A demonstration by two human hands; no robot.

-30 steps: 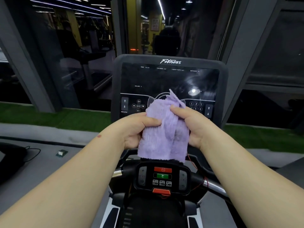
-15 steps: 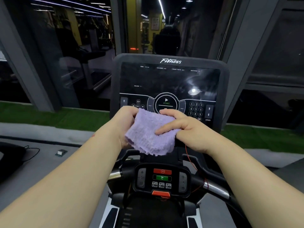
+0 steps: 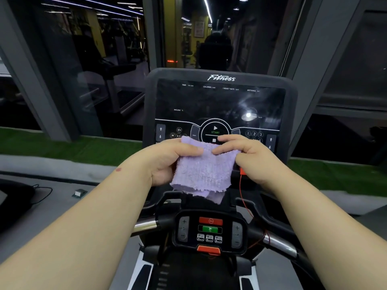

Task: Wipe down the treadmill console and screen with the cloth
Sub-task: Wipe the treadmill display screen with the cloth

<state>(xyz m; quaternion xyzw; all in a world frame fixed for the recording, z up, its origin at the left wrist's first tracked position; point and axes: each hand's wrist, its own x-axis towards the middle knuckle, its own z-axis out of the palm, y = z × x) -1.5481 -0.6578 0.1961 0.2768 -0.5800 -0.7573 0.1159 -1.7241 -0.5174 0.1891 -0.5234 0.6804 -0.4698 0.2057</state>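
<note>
Dark gym windows behind; left hand (image 3: 167, 162) and right hand (image 3: 249, 155) pinch the folded purple cloth (image 3: 204, 170) (thumbs on top) before the screen (image 3: 209, 101)

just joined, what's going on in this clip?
A person stands at a treadmill, holding a folded purple cloth in both hands in front of the console. The left hand grips its left edge and the right hand its right edge. The cloth sits low, over the bottom edge of the dark screen; whether it touches the glass isn't clear. The lower control panel is uncovered.
</note>
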